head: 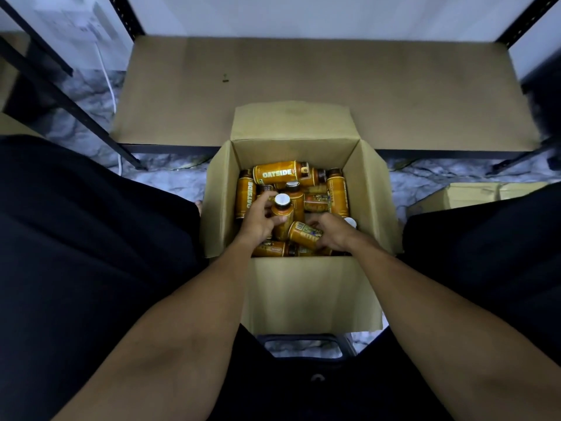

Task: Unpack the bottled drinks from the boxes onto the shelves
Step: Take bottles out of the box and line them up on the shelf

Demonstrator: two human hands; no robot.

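Note:
An open cardboard box (306, 296) stands on the floor between my knees, holding several orange bottles in a jumble. Both my hands are inside it. My left hand (258, 218) grips an upright orange bottle with a white cap (282, 208). My right hand (332, 232) grips an orange bottle lying on its side (303, 233). A bottle labelled OATSIDE (277, 173) lies across the far end of the box. Beyond the box is the low brown shelf board (318, 80), bare apart from a small dark speck.
Black metal shelf posts (127, 19) rise at the shelf's far corners. Another black rack frame (76, 110) slants at the left. A second cardboard box (479, 194) sits on the marbled floor at the right. A white cable (110, 89) hangs at the left.

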